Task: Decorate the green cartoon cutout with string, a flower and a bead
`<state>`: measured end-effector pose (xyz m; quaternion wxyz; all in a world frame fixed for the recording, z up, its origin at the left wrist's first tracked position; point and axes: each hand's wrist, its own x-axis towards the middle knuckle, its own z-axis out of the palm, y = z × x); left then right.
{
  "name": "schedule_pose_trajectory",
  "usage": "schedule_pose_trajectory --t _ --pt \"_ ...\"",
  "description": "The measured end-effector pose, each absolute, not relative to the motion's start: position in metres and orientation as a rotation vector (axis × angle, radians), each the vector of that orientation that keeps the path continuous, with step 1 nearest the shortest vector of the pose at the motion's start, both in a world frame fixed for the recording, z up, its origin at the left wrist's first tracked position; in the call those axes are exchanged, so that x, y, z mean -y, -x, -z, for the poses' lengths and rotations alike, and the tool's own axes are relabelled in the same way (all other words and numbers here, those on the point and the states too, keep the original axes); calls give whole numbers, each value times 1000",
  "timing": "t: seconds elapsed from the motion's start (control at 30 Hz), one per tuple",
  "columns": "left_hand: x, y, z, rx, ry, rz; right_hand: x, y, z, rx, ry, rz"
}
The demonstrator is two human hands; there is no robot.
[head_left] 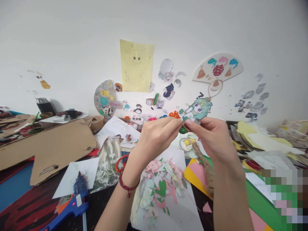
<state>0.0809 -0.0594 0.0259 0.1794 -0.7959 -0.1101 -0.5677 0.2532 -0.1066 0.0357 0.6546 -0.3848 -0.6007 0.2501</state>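
Both my hands are raised together over the middle of the table. A flat cutout of a unicorn with a green mane (201, 109) is upright above my right hand (211, 133), whose thumb and fingers pinch its lower edge. From the cutout's top rises a thin loop of cord (215, 94). My left hand (160, 134) is closed in a pinch, its fingertips meeting my right thumb at the cutout's lower left; what it grips is hidden. Just under the fingertips shows a shiny green bead-like piece (183, 130).
A blue glue gun (79, 195) lies at the lower left, near a cardboard sheet (55, 144). Pink and green paper scraps (162, 189) cover a white sheet in front of me. Twine (207, 173) lies right of it. A fan (218, 69) and stickers are on the wall.
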Motion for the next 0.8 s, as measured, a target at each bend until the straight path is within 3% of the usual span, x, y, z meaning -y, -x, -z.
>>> schedule_pose_trajectory --t 0.4,0.8 --pt "65 -82 -28 359 2235 1509 106 -254 -36 1368 917 -551" --pt "66 -88 -27 356 2123 1640 106 -251 -36 1348 833 -488"
